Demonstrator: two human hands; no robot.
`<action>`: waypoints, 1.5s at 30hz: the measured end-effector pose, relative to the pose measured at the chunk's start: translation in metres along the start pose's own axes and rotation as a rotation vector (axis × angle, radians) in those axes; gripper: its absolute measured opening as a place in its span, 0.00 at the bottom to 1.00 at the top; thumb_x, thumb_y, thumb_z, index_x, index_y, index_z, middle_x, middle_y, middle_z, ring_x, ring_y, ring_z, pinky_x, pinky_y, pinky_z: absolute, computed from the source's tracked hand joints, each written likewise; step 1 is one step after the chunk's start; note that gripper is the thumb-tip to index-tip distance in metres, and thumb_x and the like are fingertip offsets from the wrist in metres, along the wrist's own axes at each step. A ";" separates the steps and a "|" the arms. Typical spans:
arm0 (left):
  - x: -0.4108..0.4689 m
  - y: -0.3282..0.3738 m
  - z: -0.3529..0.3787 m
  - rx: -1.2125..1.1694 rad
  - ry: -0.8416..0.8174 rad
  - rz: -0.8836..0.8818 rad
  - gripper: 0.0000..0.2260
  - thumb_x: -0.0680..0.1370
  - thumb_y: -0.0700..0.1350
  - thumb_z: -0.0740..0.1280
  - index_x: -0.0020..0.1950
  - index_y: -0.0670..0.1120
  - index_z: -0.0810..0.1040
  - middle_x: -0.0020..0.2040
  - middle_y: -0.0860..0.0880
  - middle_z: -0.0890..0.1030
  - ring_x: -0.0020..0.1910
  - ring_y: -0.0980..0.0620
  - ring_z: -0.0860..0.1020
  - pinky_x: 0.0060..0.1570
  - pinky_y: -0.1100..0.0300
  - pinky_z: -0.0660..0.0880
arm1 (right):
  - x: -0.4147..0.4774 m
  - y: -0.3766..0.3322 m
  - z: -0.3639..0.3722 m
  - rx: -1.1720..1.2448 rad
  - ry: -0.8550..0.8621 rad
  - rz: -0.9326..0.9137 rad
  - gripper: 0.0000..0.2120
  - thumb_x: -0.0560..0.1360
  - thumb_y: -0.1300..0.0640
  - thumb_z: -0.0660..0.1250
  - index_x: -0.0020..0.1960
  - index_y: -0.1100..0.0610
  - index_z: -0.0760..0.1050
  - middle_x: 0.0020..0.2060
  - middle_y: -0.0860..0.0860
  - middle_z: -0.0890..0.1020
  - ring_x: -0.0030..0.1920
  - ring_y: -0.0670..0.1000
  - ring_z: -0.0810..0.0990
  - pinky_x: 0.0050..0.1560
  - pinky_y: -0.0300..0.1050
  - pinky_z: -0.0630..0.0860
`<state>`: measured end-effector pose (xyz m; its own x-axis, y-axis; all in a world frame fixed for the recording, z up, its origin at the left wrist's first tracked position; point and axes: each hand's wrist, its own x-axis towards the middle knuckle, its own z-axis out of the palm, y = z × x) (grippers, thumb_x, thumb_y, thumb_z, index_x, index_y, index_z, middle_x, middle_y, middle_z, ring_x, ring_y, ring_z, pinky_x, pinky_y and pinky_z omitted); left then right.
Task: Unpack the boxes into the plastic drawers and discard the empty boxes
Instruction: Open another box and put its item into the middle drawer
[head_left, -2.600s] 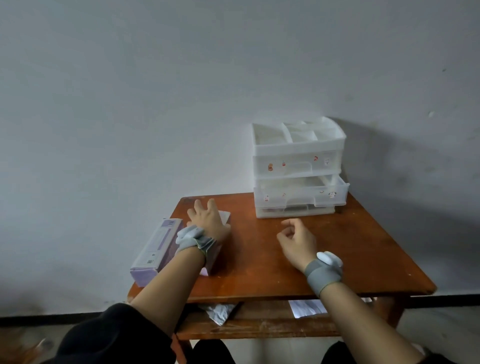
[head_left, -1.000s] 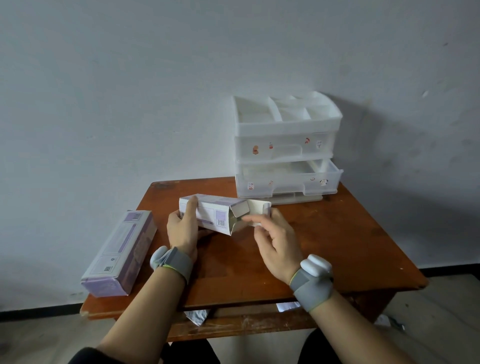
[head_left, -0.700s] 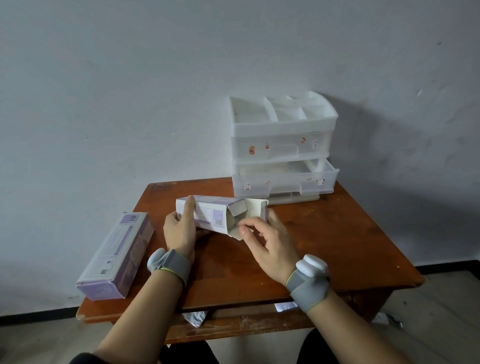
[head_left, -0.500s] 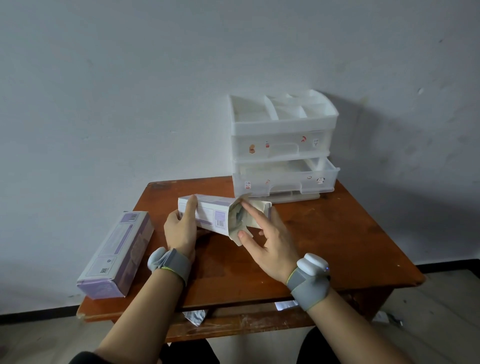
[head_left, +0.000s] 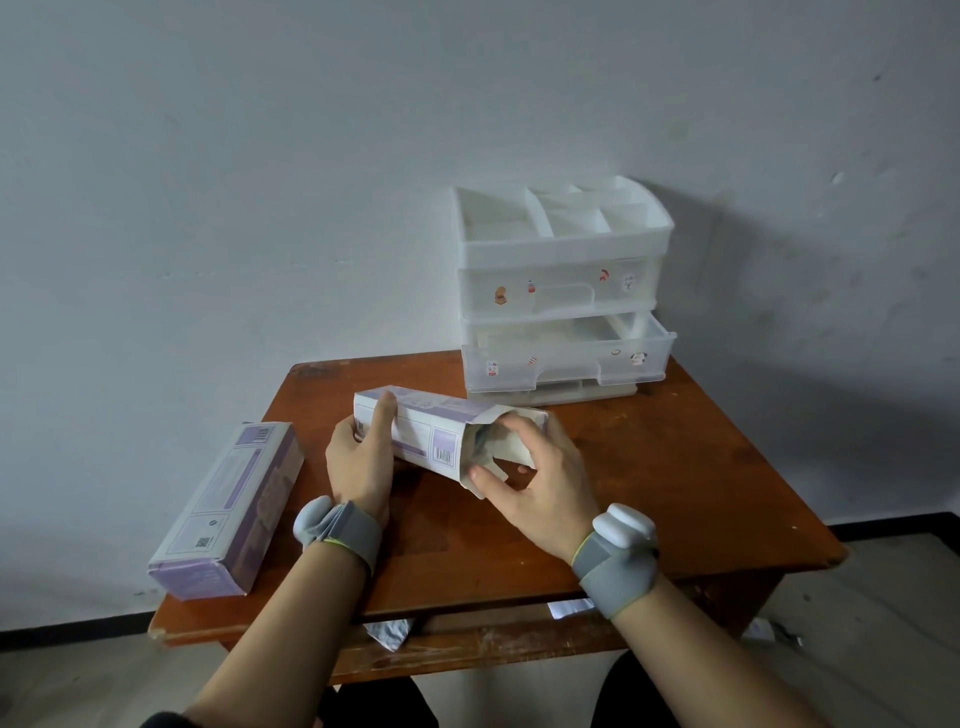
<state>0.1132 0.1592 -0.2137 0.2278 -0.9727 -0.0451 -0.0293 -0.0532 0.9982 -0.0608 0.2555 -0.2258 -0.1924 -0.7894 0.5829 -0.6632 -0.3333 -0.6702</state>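
Reaching into the open end of the box (head_left: 415, 431), my right hand (head_left: 540, 483) had its fingers (head_left: 511, 422) curled into the mouth while the thumb pressed the loose flap below. That grip was half closed, cupped round the opening; whether it already had hold of anything inside, I could not tell, since the contents were hidden by the flaps and my knuckles.

My left hand (head_left: 363, 462) was clamped round the far, closed end, thumb over the top, pinning the box just above the counter (head_left: 675, 467). The long axis ran left to right and a touch toward me, with the open end on the right. So the right hand was the nearer one to whatever lay inside, and I judged the pull would have to go rightward along that axis, with the left bracing against it.

Behind the box stood the plastic drawers (head_left: 563, 291), the lower drawer (head_left: 569, 358) pulled out and open, just beyond the right hand. A second box (head_left: 228, 512) lay shut at the counter's left edge, well apart, untouched.
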 end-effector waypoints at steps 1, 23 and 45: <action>-0.001 0.001 0.000 0.000 -0.001 0.007 0.39 0.63 0.72 0.65 0.63 0.44 0.77 0.52 0.48 0.84 0.52 0.48 0.84 0.56 0.45 0.81 | 0.000 0.000 0.000 -0.006 0.014 0.003 0.26 0.67 0.45 0.75 0.63 0.49 0.76 0.58 0.47 0.76 0.56 0.41 0.73 0.52 0.35 0.77; -0.004 0.000 0.000 -0.007 0.083 0.016 0.39 0.62 0.71 0.69 0.64 0.47 0.75 0.55 0.49 0.83 0.53 0.47 0.83 0.56 0.44 0.81 | 0.002 0.005 0.003 -0.150 0.184 -0.036 0.12 0.80 0.50 0.56 0.51 0.57 0.74 0.60 0.51 0.69 0.49 0.47 0.76 0.44 0.39 0.77; -0.003 -0.002 0.001 -0.149 0.060 0.097 0.36 0.65 0.73 0.69 0.65 0.52 0.72 0.59 0.50 0.81 0.57 0.49 0.81 0.61 0.44 0.79 | 0.003 -0.001 -0.003 0.292 -0.037 0.152 0.18 0.71 0.34 0.68 0.56 0.40 0.73 0.55 0.46 0.78 0.44 0.51 0.85 0.39 0.48 0.83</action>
<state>0.1119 0.1621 -0.2156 0.2891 -0.9560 0.0499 0.0897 0.0790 0.9928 -0.0629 0.2546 -0.2222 -0.2435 -0.8579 0.4524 -0.3922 -0.3395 -0.8549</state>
